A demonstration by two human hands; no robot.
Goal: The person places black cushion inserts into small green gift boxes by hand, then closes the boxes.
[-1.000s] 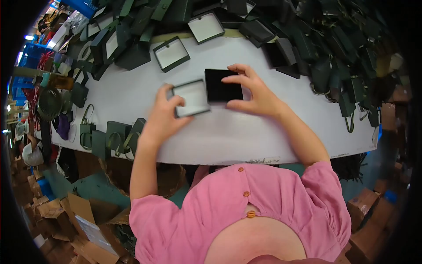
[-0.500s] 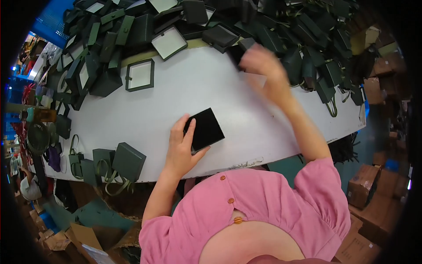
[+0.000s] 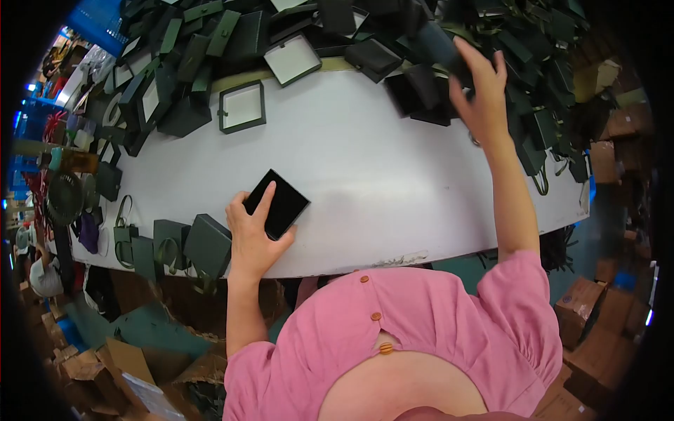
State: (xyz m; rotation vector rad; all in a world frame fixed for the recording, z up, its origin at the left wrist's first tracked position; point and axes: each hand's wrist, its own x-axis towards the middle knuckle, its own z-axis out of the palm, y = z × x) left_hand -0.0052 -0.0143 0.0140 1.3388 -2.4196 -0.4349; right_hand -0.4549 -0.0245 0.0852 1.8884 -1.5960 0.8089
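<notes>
My left hand (image 3: 256, 235) grips a square black box (image 3: 279, 203) with a soft-looking dark face. Its index finger lies across that face, and the thumb is at the lower edge. Over the right part of the heap, my right hand (image 3: 483, 98) has thumb and index finger spread around the end of a blurred dark box (image 3: 438, 43). Just left of this hand, several black box parts (image 3: 401, 95) lie at the heap's edge.
Dark green boxes (image 3: 246, 38) are heaped along the white table's (image 3: 393, 189) far side. A box tray with a pale inside (image 3: 242, 109) lies in front. Small green bags (image 3: 168, 235) and a box (image 3: 208, 242) stand at the near left edge. Cardboard cartons (image 3: 579, 302) are on the floor.
My left hand has shifted left with the black box, which is now turned differently. My right hand has moved right and farther over the heap, leaving black box parts at the heap's edge.
</notes>
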